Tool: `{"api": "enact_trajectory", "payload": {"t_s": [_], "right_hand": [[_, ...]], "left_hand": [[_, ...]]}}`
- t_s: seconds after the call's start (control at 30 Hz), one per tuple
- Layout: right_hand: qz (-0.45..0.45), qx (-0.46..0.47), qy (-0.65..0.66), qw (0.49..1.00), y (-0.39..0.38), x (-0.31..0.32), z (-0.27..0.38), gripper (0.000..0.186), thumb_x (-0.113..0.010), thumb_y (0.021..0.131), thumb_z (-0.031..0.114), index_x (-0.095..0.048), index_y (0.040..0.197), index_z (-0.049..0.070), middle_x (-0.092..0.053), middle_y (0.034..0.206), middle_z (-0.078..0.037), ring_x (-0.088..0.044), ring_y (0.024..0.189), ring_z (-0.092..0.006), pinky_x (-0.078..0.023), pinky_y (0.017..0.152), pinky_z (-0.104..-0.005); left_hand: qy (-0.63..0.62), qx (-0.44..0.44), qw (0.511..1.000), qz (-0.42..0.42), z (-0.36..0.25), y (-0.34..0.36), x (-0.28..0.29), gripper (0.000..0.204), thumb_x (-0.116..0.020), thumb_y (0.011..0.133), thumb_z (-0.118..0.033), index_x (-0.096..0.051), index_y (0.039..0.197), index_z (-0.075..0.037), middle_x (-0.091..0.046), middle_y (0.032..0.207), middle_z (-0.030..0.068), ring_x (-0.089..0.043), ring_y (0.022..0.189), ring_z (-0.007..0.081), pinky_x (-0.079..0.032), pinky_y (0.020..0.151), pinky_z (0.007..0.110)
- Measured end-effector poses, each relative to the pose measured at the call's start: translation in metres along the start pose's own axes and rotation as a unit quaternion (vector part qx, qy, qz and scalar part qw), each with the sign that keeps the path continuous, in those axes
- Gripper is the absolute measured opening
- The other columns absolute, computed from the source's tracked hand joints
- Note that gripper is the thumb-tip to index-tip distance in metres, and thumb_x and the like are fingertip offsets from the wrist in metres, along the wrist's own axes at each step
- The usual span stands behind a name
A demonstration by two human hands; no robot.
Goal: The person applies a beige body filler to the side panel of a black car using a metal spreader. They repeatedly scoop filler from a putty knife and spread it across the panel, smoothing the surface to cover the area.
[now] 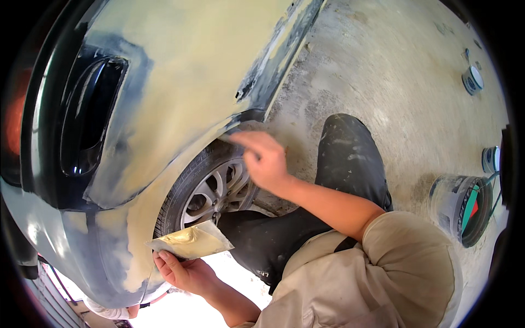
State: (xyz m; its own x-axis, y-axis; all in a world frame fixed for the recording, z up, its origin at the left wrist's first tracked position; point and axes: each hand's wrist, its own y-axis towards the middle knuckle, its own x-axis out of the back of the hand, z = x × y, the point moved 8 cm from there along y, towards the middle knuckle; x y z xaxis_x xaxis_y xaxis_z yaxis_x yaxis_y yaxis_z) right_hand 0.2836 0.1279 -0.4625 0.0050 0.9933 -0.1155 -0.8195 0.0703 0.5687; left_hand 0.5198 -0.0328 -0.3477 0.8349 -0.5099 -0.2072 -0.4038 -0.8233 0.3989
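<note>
My left hand grips a flat board with cream-coloured paste smeared on it, held low in front of the wheel. My right hand is raised at the wheel arch of a car body panel, its index finger reaching toward the arch edge. It is slightly blurred, and what its fingertips hold is too indistinct to make out. The panel is coated in patchy cream filler over grey-blue areas, with a dark recessed opening at the left.
My knees are bent beside the wheel on the concrete floor. At the right stand two small cans and a bucket with green and red items inside. Part of another person shows beyond the bumper at the lower left.
</note>
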Motion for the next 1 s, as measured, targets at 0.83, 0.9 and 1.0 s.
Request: {"api": "enact_trajectory", "payload": {"t_s": [0.83, 0.9, 1.0], "right_hand": [[-0.069, -0.122, 0.033, 0.990, -0.001, -0.006, -0.091, 0.035, -0.047, 0.080, -0.004, -0.068, 0.107, 0.005, -0.068, 0.101, -0.012, -0.061, 0.095, -0.0265, -0.046, 0.086, -0.0319], [-0.082, -0.165, 0.088, 0.979, -0.004, -0.003, -0.099, 0.034, -0.047, 0.081, -0.004, -0.068, 0.106, 0.004, -0.069, 0.099, -0.011, -0.062, 0.092, -0.0218, -0.047, 0.085, -0.0307], [-0.119, -0.302, 0.229, 0.918, -0.014, 0.000, -0.116, 0.033, -0.048, 0.081, -0.004, -0.068, 0.107, 0.003, -0.069, 0.095, -0.008, -0.061, 0.091, -0.0154, -0.048, 0.083, -0.0310]], "left_hand": [[0.007, 0.005, 1.000, 0.020, 0.005, -0.004, -0.010, 0.035, -0.053, 0.096, -0.016, -0.047, 0.121, 0.008, -0.059, 0.111, 0.0141, -0.058, 0.100, 0.0172, -0.047, 0.090, 0.030], [0.014, -0.003, 1.000, 0.006, 0.003, -0.005, -0.013, 0.035, -0.053, 0.096, -0.016, -0.047, 0.121, 0.008, -0.059, 0.110, 0.0140, -0.058, 0.100, 0.0172, -0.047, 0.090, 0.030], [0.015, -0.004, 1.000, 0.011, 0.002, -0.004, -0.012, 0.035, -0.054, 0.096, -0.016, -0.048, 0.120, 0.008, -0.059, 0.109, 0.0133, -0.058, 0.098, 0.0167, -0.047, 0.089, 0.030]]}}
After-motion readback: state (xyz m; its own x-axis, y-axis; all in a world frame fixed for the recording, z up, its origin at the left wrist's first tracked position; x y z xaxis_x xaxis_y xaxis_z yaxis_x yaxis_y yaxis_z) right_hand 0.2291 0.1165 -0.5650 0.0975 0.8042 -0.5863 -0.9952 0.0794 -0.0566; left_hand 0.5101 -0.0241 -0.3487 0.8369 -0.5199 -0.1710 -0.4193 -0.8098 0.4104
